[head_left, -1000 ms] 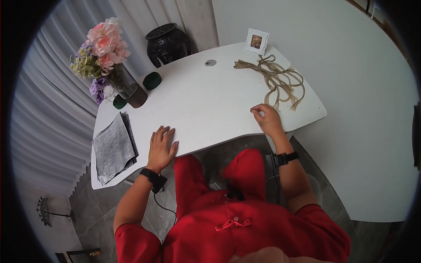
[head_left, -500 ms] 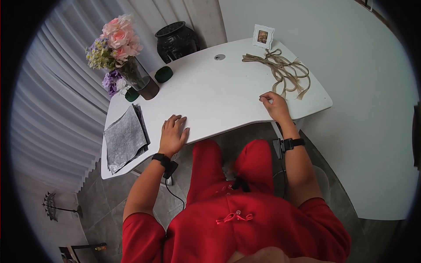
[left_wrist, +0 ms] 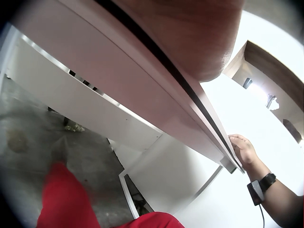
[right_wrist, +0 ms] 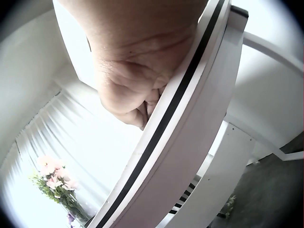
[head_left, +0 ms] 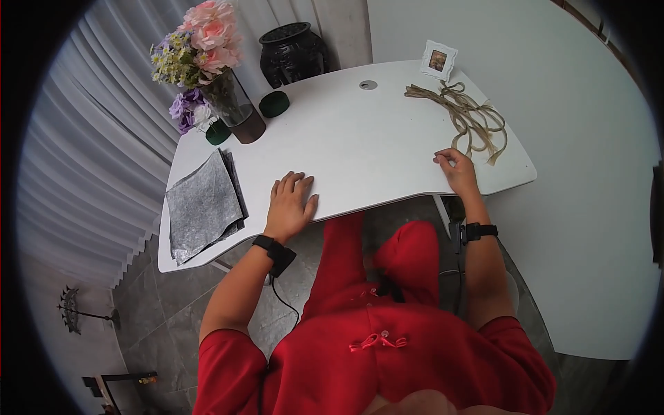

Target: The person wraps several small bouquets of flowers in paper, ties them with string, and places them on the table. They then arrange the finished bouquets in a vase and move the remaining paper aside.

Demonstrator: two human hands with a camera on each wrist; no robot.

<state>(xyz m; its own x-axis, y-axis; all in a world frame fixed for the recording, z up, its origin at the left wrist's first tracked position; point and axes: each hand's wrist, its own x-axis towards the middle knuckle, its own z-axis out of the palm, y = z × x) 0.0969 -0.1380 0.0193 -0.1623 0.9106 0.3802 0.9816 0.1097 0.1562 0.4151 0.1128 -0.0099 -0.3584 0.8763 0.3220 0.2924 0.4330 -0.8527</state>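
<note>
In the head view my left hand [head_left: 292,206] rests palm down on the white table [head_left: 332,152] near its front edge, fingers loosely spread. My right hand [head_left: 458,171] lies at the front edge further right, its fingers loosely bent and nothing visible between them. Just beyond it is a bundle of tan, looped strands [head_left: 467,114], like ribbons or cords. In the right wrist view the heel of the right hand [right_wrist: 137,85] sits over the table's edge with fingers curled inward. A stack of grey sheets [head_left: 204,204] lies to the left of my left hand.
A glass vase [head_left: 235,111] of pink and purple flowers [head_left: 211,38] stands at the table's left. Near it are one dark green round item [head_left: 274,104] and another [head_left: 218,132]. A white picture frame [head_left: 438,60] stands at the back right, and a black pot [head_left: 294,55] is behind the table.
The head view has shifted, so the table and things on it appear further right. Both hands stay in place on the table.
</note>
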